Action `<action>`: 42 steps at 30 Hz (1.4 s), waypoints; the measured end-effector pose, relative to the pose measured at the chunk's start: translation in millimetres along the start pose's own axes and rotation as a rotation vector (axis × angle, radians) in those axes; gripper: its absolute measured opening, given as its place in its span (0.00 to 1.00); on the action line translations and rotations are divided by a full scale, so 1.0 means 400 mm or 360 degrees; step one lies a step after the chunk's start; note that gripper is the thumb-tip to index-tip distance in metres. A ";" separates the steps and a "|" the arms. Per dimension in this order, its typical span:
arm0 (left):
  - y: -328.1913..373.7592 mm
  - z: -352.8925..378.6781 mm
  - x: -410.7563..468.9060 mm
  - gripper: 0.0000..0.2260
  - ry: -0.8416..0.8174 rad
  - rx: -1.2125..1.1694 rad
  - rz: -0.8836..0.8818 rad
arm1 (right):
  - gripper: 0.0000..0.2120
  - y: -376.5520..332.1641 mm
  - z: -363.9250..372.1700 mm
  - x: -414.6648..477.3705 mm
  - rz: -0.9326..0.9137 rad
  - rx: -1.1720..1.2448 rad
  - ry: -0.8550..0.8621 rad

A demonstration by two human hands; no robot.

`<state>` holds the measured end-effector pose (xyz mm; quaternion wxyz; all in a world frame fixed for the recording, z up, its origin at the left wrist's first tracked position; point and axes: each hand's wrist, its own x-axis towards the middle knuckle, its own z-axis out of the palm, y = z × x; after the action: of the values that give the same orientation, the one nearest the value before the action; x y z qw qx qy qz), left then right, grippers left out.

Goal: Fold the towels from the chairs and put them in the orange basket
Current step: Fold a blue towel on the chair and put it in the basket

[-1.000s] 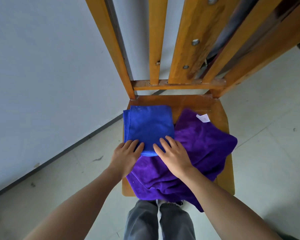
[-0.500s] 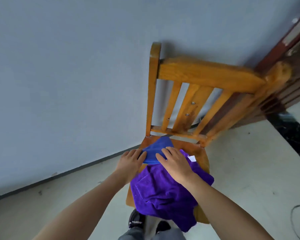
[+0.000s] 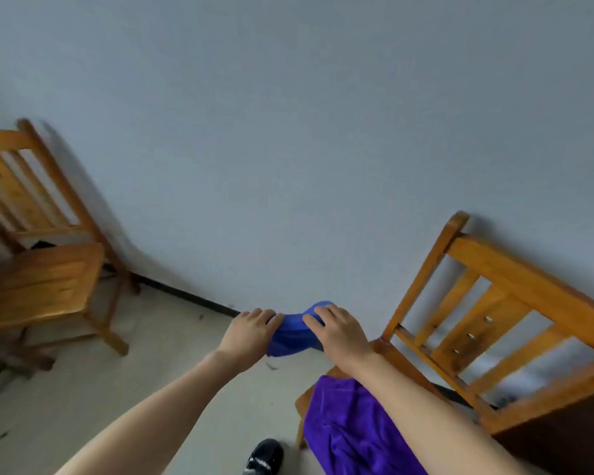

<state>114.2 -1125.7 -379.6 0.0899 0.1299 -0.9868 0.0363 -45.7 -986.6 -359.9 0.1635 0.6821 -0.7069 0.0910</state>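
A folded blue towel (image 3: 294, 334) hangs in the air between my two hands, left of the wooden chair (image 3: 494, 320). My left hand (image 3: 249, 334) grips its left end and my right hand (image 3: 340, 332) grips its right end. A crumpled purple towel (image 3: 354, 430) lies on that chair's seat, under my right forearm and spilling over the front edge. The orange basket is not in view.
A second wooden chair (image 3: 38, 269) with a bare seat stands at the left against the grey wall. Pale floor lies between the two chairs. My black shoe (image 3: 264, 455) shows at the bottom.
Both hands have lifted the blue towel off the chair seat and carried it left. The view has swung left, bringing the second chair into sight.
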 end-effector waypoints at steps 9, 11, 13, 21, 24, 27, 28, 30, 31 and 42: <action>-0.066 -0.237 -0.496 0.28 0.0040 0.0272 -0.0999 | 0.19 -0.403 -0.085 0.245 -0.0880 0.0430 0.0386; -0.068 -0.273 -0.600 0.28 0.0055 0.0336 -0.1162 | 0.21 -0.504 -0.106 0.283 -0.1028 0.0492 0.0497; -0.054 -0.314 -0.736 0.26 0.0095 0.0422 -0.1354 | 0.20 -0.643 -0.130 0.309 -0.1233 0.0581 0.0547; 0.038 -0.424 -1.201 0.22 0.0152 0.0677 -0.1976 | 0.18 -1.128 -0.212 0.294 -0.1866 0.0804 0.0632; 0.071 -0.462 -1.362 0.15 0.0257 0.0753 -0.2112 | 0.22 -1.307 -0.249 0.257 -0.2008 0.0752 0.0570; 0.089 -0.496 -1.527 0.13 0.0267 0.0852 -0.2168 | 0.23 -1.480 -0.289 0.220 -0.2086 0.0772 0.0587; 0.098 -0.508 -1.574 0.12 0.0278 0.0886 -0.2182 | 0.24 -1.531 -0.299 0.209 -0.2119 0.0791 0.0571; 0.115 -0.526 -1.658 0.13 0.0289 0.0929 -0.2184 | 0.29 -1.621 -0.318 0.186 -0.2202 0.0838 0.0519; 0.127 -0.531 -1.705 0.16 0.0291 0.0939 -0.2207 | 0.31 -1.668 -0.330 0.170 -0.2250 0.0863 0.0511; 0.192 -0.558 -2.039 0.24 0.0267 0.1018 -0.2622 | 0.28 -2.070 -0.368 0.086 -0.2579 0.0868 0.0433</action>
<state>906.4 -826.8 -316.6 0.1189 0.8147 -0.5127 0.2436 792.5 -1010.5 -288.9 0.0918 0.9743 0.0695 0.1935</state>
